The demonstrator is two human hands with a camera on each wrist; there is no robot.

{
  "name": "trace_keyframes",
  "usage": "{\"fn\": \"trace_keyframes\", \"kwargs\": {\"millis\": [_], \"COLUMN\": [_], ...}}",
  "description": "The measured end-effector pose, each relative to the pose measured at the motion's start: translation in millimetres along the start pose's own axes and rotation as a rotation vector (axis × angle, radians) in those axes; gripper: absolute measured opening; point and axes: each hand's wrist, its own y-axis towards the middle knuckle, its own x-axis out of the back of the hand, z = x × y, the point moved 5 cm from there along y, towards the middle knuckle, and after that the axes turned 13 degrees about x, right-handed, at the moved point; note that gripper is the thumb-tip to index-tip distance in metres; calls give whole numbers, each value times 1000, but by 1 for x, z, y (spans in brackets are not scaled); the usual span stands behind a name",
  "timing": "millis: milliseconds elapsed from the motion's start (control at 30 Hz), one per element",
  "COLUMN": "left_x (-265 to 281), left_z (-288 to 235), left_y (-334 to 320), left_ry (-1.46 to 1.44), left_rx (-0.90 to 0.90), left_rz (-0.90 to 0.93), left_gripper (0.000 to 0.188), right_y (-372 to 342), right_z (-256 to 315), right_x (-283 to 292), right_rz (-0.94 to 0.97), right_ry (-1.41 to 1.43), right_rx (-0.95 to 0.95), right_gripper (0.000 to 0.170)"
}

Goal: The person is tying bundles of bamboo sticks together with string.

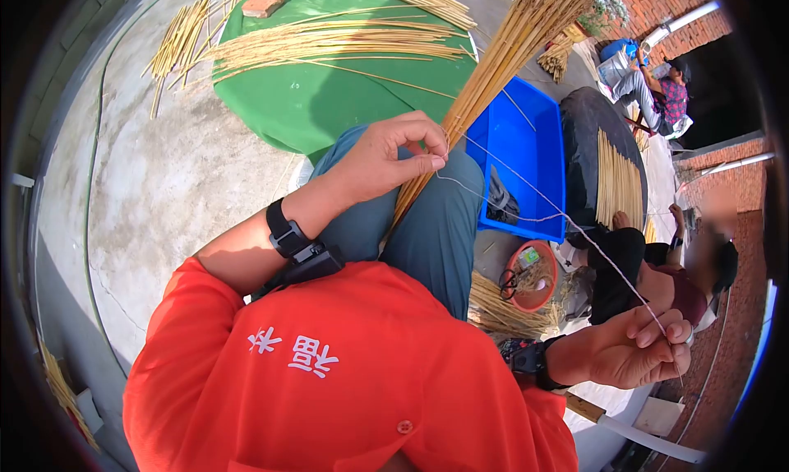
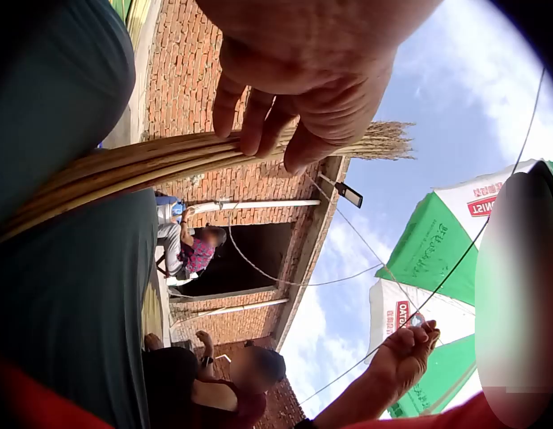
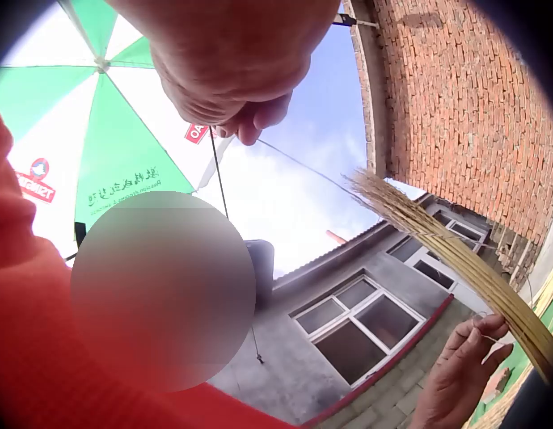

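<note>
A tall bundle of dry straw stalks (image 1: 501, 57) stands tilted between the person's knees, its bushy tops upward. At its near side the left hand (image 1: 399, 155) pinches a thin pale string with thumb and forefinger, fingertips right at the stalks. From there the string (image 1: 606, 256) runs to the right hand (image 1: 641, 349), held out low at the right, which grips it in curled fingers. A slacker strand hangs below the tight one, and both meet partway along. In the right wrist view the string (image 3: 303, 165) stretches towards the bundle (image 3: 455, 250).
A round green-covered table (image 1: 329, 110) bears loose stalks (image 1: 345, 40) and a brick (image 1: 265, 4). A blue tub (image 1: 538, 164) stands right of the knees, an orange basin (image 1: 526, 299) nearer. A long blade (image 1: 649, 441) lies at lower right. Two other people sit at the right.
</note>
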Motion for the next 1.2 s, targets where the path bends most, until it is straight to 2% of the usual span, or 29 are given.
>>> {"fn": "trace_keyframes", "kwargs": {"millis": [67,100,167,300,367,500,567,600,667,767,900,1200], "left_x": [-4,-4,-1,-2,-2,-7,-7,-6,-10,-14,-20,-32], "left_z": [-9,-9,-2,0,8,4,9,9,17,13,13,17], "left_y": [-3,-3,-1,1,2,2,0,1,1,-2,-3,0], "left_ry": [255,255,135,125,-96,-197,-358,-359,-529,-593,-624,-713], "left_rx": [-86,-88,37,49,136,129,322,321,455,497,503,532], "left_rz": [-13,-15,-59,-92,-123,-176,-158,-166,-109,-61,-99,-76], "left_gripper": [4,4,5,5,6,6,8,8,13,18,20,23], "right_y": [5,8,19,39,42,41,40,40,40,44,47,51], "right_z": [1,2,6,17,20,21,21,22,26,30,31,34], "right_x": [-1,-1,-2,6,7,12,13,17,21,17,20,13], "right_rz": [-37,-76,-92,-136,-123,-105,-92,-104,-112,-100,-126,-72], "right_ry": [28,53,81,156,150,160,161,160,132,147,259,231], "right_rx": [13,27,40,67,81,34,2,22,52,51,4,-1], "right_gripper": [11,11,10,8,8,7,7,6,5,5,6,4]}}
